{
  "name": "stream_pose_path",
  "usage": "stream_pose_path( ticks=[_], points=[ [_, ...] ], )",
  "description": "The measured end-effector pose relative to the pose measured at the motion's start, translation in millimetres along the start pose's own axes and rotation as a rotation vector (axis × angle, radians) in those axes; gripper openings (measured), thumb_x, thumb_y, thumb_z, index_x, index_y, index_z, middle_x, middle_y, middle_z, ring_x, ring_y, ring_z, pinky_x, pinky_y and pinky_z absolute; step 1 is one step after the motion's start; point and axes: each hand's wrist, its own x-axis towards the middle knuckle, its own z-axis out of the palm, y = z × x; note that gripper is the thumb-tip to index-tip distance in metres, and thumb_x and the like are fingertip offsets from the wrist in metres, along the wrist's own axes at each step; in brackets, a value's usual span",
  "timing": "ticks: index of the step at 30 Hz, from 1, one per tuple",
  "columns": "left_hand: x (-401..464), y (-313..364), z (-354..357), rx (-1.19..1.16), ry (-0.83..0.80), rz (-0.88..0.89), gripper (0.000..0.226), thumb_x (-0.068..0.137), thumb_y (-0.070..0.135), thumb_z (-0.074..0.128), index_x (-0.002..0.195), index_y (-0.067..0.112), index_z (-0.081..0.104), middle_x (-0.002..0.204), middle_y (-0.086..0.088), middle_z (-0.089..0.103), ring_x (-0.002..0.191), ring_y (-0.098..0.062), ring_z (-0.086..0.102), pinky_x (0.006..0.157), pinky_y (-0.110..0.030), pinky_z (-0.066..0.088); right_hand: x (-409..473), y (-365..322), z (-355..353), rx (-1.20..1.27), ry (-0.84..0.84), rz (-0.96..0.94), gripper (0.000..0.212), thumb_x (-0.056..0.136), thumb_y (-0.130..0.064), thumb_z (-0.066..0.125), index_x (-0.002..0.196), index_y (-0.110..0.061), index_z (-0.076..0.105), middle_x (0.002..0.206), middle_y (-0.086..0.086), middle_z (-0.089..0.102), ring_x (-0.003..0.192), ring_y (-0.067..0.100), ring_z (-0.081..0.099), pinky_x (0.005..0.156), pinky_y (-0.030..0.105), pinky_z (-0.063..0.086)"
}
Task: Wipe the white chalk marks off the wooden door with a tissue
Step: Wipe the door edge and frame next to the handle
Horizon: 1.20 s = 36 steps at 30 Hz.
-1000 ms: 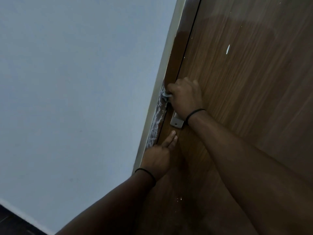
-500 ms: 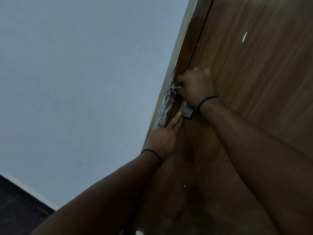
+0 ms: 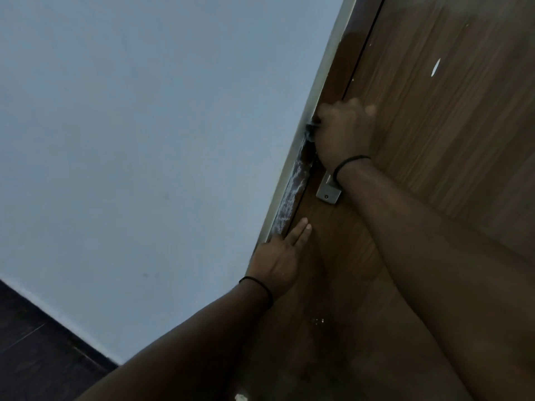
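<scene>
Since the earlier frame the right hand (image 3: 343,131) is carried further up the door's edge. It is clenched on the tissue (image 3: 310,131), pressed at the chalk marks (image 3: 291,198) along the frame. The left hand (image 3: 282,257) is laid flat, fingers straight, on the wooden door (image 3: 434,140). Firm downward strokes over the remaining chalk are advised. No legible writing is noted.
</scene>
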Motion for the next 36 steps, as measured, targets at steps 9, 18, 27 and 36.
stream_pose_path(
  ticks=[9, 18, 27, 36],
  points=[
    [-21, -3, -8, 0.019, -0.183, -0.005, 0.068, 0.097, 0.019, 0.037, 0.156, 0.027, 0.005, 0.164, 0.005, 0.000, 0.124, -0.030, 0.046, 0.074, -0.038, 0.048, -51, -20, -2, -0.049, -0.245, -0.247, 0.011, 0.082, -0.010, 0.062, 0.077, -0.016, 0.069, 0.073, 0.007, 0.064, 0.084, 0.030, 0.056, 0.081, 0.041, 0.033],
    [-74, -25, -10, 0.038, -0.254, -0.048, 0.022, 0.092, 0.029, 0.046, 0.088, 0.012, 0.060, 0.090, -0.010, 0.067, 0.081, -0.031, 0.062, 0.061, -0.034, 0.040, -173, -12, 30, 0.424, -0.306, -0.158, 0.009, 0.086, 0.003, 0.060, 0.089, -0.004, 0.065, 0.091, 0.014, 0.059, 0.079, 0.032, 0.058, 0.064, 0.042, 0.049],
    [-76, -36, 17, -0.021, -0.294, -0.041, 0.028, 0.097, 0.024, 0.043, 0.121, 0.013, 0.055, 0.113, -0.011, 0.064, 0.092, -0.033, 0.062, 0.073, -0.038, 0.051, -204, -44, 107, 0.520, -0.402, -0.059, 0.009, 0.084, 0.003, 0.063, 0.078, -0.002, 0.060, 0.086, 0.015, 0.056, 0.077, 0.031, 0.057, 0.063, 0.036, 0.044],
    [-65, -31, 40, 0.002, -0.397, -0.079, 0.070, 0.097, 0.017, 0.042, 0.157, 0.022, 0.005, 0.165, -0.002, 0.002, 0.112, -0.035, 0.051, 0.081, -0.041, 0.046, -156, -29, 100, 0.384, -0.004, -0.112, 0.008, 0.078, -0.001, 0.067, 0.080, -0.008, 0.068, 0.083, 0.012, 0.062, 0.074, 0.028, 0.060, 0.063, 0.033, 0.047]
  ],
)
